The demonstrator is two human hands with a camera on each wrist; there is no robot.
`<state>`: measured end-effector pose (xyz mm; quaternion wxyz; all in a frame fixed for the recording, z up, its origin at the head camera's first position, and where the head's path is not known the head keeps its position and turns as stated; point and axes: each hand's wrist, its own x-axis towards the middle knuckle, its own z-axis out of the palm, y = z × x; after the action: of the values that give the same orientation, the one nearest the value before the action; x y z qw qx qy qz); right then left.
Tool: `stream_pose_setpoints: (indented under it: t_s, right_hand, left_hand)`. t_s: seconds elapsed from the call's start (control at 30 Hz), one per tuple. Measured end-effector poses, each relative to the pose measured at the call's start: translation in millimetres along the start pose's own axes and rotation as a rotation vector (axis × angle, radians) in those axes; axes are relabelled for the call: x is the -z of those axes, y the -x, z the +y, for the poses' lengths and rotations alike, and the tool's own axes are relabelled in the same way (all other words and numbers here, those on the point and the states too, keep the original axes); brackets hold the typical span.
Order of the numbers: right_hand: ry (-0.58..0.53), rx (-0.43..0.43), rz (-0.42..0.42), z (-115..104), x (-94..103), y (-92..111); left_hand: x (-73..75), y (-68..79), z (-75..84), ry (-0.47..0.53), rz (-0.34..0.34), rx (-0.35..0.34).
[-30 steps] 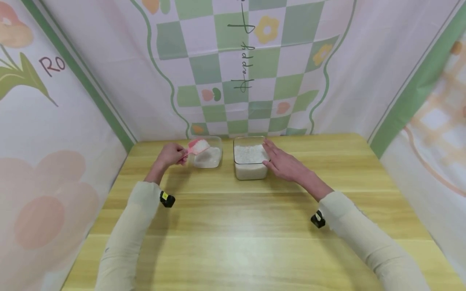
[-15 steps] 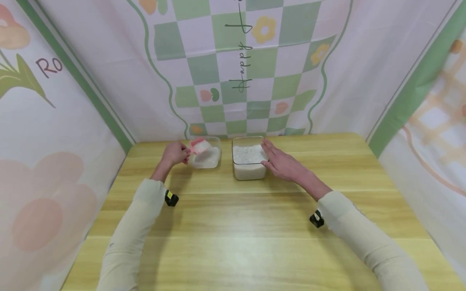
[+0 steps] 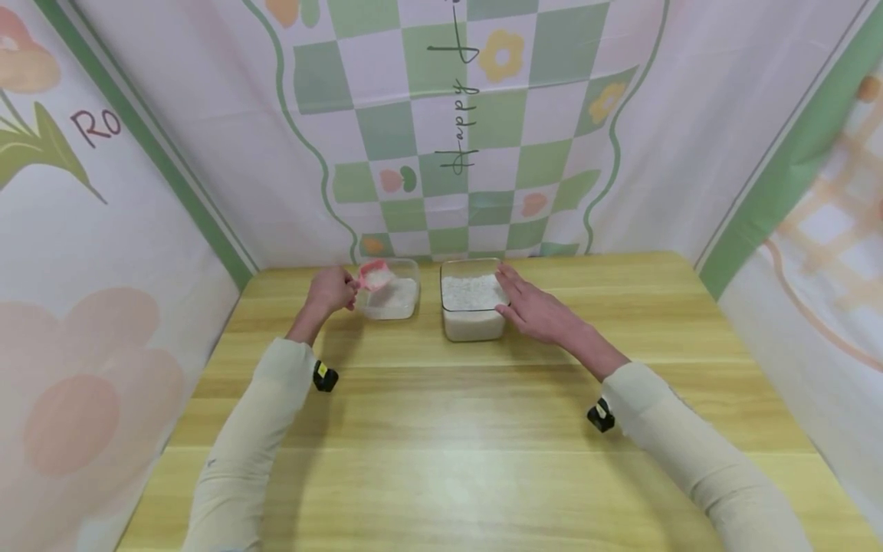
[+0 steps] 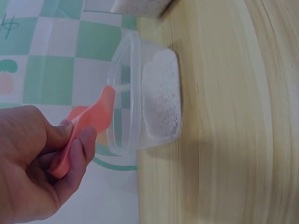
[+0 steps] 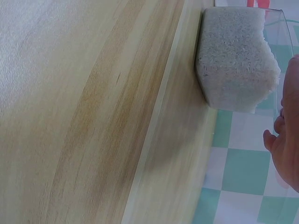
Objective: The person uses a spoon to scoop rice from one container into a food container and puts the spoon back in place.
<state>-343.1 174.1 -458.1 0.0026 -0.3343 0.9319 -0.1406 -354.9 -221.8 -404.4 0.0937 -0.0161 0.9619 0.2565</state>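
Note:
My left hand (image 3: 331, 290) pinches the handle of a pink scoop (image 3: 375, 275) above the left edge of a clear plastic container (image 3: 418, 277). In the left wrist view the scoop (image 4: 99, 114) is tipped toward that container, whose lower part holds white rice (image 4: 161, 100). A white streak lies level with the scoop's lip. To the right stands a larger glass container (image 3: 476, 310), filled well up with rice (image 5: 238, 56). My right hand (image 3: 545, 313) has straight fingers and touches this container's right rim.
Both containers stand near the back edge of a wooden table (image 3: 441, 429), close to a checkered cloth backdrop (image 3: 441, 138). A gap separates them. Printed cloth (image 3: 103, 307) also hangs at the left side.
The scoop has turned over from holding a heap of rice to being tipped, and less rice shows in it. My left hand moved slightly right. The right hand stays in place.

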Motion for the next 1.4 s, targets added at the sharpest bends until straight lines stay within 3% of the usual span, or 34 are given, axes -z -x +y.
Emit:
stream_pose_setpoints:
  t_s: [0.57, 0.77, 0.97, 1.4]
  right_hand:
    - [0.009, -0.002, -0.012, 0, -1.1, 0]
    - [0.017, -0.002, -0.010, 0, -1.0, 0]
    - [0.023, 0.000, -0.003, 0, -0.4, -1]
    - [0.007, -0.009, -0.017, 0, 0.2, -1]
  left_hand:
    - [3.1, 1.7, -2.6, -0.156, 0.049, 0.000]
    - [1.4, 6.3, -4.5, -0.188, 0.116, -0.035]
    - [-5.6, 8.5, -8.3, -0.301, 0.211, -0.090]
    - [-15.9, 17.1, -8.5, -0.563, 0.285, -0.180]
